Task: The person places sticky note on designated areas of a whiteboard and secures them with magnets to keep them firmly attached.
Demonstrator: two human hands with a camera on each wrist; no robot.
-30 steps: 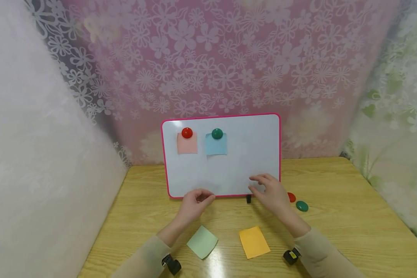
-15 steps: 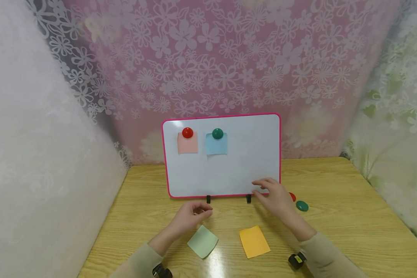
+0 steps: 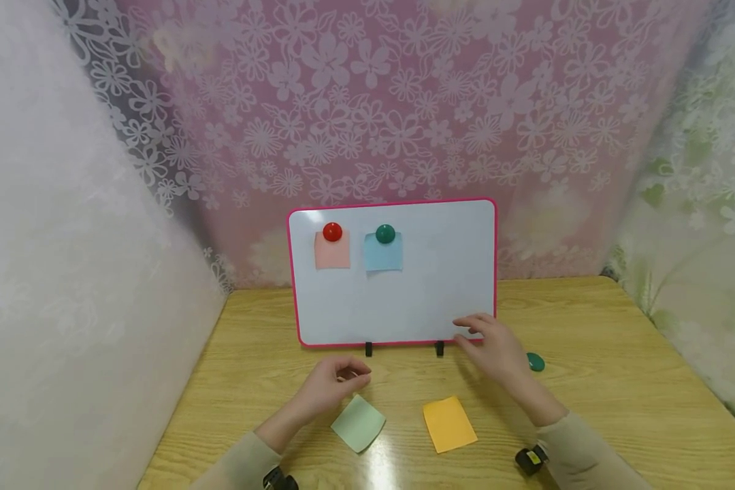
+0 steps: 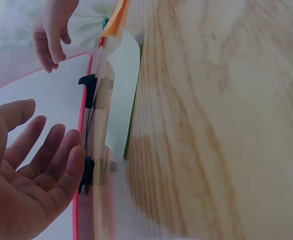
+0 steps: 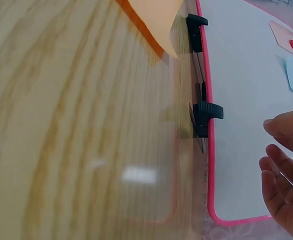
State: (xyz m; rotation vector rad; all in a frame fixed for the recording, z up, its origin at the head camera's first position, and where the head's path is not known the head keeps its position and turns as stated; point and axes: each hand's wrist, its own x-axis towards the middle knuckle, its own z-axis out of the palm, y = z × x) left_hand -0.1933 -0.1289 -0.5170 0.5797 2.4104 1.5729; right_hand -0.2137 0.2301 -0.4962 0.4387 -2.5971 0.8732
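The pale green note (image 3: 358, 423) lies on the table (image 3: 637, 381) just in front of the left hand (image 3: 331, 386), with the orange note (image 3: 450, 425) to its right, also flat on the wood apart from a lifted edge. The left hand's grip is loose, fingers softly bent around nothing; the right hand (image 3: 496, 350) is likewise relaxed and holds nothing, over the lower right corner of the whiteboard (image 3: 429, 289). Both notes look like thin paper: almost weightless, limp, easily creased, and likely to skate over the smooth table if pushed. Their raised edges, plain in the wrist views, are probably the best place to slip a fingertip under, followed by a light pinch at one corner or along one side. The green magnet (image 3: 535, 361), lying beyond the right wrist, looks rigid, smooth and small, so it should suit a pinch across its rounded rim. The whiteboard seems stiff but propped on slim black feet (image 3: 439, 348), so a hard press could tip or slide it.
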